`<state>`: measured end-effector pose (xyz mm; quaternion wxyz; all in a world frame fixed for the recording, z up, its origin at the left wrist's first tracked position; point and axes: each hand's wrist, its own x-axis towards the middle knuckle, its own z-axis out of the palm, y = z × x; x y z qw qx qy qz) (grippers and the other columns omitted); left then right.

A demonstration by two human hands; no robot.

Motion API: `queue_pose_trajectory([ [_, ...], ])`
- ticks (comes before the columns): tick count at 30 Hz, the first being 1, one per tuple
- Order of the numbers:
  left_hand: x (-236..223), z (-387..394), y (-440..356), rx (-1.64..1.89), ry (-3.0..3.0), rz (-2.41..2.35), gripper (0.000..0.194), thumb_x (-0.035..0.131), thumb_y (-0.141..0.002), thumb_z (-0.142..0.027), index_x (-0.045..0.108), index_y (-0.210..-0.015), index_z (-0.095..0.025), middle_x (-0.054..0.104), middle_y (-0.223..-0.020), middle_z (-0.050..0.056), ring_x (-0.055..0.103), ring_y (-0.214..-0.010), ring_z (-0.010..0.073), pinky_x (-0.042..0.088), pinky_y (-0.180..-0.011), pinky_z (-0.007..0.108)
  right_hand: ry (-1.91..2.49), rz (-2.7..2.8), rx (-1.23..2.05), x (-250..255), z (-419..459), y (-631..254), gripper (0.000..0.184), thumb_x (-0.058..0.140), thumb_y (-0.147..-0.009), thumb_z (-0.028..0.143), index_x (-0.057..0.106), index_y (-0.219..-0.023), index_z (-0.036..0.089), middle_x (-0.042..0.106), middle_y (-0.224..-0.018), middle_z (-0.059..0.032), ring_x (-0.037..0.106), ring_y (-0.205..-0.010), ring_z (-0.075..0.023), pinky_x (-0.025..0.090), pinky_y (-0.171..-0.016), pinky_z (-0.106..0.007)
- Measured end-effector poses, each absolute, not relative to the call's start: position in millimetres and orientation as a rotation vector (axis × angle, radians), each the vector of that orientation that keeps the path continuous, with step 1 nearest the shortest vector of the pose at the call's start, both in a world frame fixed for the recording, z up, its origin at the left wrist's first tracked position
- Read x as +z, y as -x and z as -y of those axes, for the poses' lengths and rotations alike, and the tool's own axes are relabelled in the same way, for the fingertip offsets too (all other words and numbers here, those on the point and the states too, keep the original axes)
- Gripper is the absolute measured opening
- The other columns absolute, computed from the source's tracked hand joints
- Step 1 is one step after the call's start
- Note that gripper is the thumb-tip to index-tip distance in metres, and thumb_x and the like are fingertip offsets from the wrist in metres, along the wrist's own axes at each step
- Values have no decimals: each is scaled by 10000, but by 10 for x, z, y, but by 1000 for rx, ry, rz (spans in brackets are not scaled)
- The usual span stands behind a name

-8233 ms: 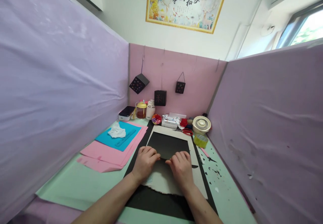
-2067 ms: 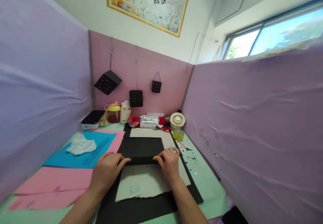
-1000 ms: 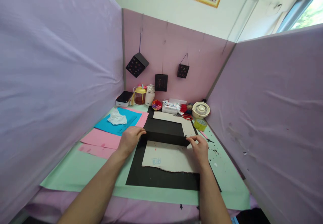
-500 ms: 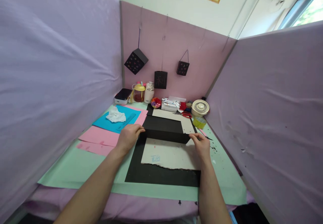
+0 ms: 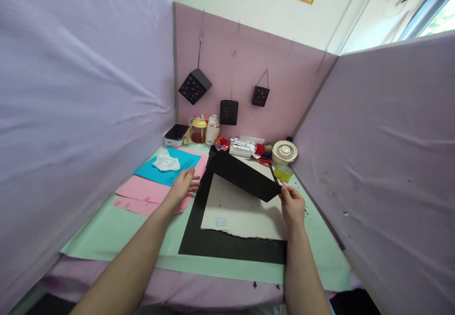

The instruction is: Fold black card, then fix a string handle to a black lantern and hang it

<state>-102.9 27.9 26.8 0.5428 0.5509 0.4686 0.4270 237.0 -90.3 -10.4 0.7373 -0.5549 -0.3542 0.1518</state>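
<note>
My right hand (image 5: 292, 205) pinches the right corner of a folded black paper sheet (image 5: 245, 175) and holds it lifted and tilted above the desk. Under it lies a beige sheet with a torn near edge (image 5: 241, 213), on a larger black sheet (image 5: 199, 241). My left hand (image 5: 182, 187) is off the black paper, fingers spread, resting over the pink paper (image 5: 142, 194) to the left.
A blue sheet (image 5: 167, 169) with crumpled white tissue (image 5: 166, 162) lies at the left. Along the back wall stand a jar (image 5: 197, 131), markers (image 5: 242, 147), red scissors (image 5: 263, 161), a round tin (image 5: 284, 151) and yellow tape (image 5: 283, 173). Purple partitions close in both sides.
My left hand let go of the folded black paper and moved left onto the pink paper. My right hand lifted the black paper by its right corner, so it now tilts up.
</note>
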Motion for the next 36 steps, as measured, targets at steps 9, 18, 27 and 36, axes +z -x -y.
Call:
queue_pose_trajectory([
  [9,272,-109,949,669,-1116,-475,613,494,-865,-618,453,-1360,-260,468,-1456,125,481,-1296,295,431,-1013,465,1070,878,665,98,972,-1957,392,773,-610,544,617,-714,200,511,-535,44,387,-426,-69,347,-427,-230],
  [18,382,36,865,970,-755,-467,910,200,-771,-857,583,-1258,-191,662,-1231,110,554,-1213,350,465,-993,502,973,833,946,272,1046,-615,255,725,-761,412,592,-838,208,603,-574,39,600,-537,-128,478,-563,-253],
  [27,355,8,995,751,-751,-579,505,506,-853,-592,669,-1031,-148,739,-987,124,664,-1043,335,527,-926,476,1102,1652,1078,690,1390,-552,230,668,-806,305,655,-1026,238,713,-830,-8,667,-735,-170,537,-670,-294],
  [36,347,21,1079,538,-614,-367,468,432,-932,-493,717,-957,-122,746,-806,73,717,-782,232,563,-805,347,1252,1590,-169,689,1134,-1732,347,558,-890,214,590,-1233,256,622,-1198,-99,607,-1078,-232,543,-872,-411],
])
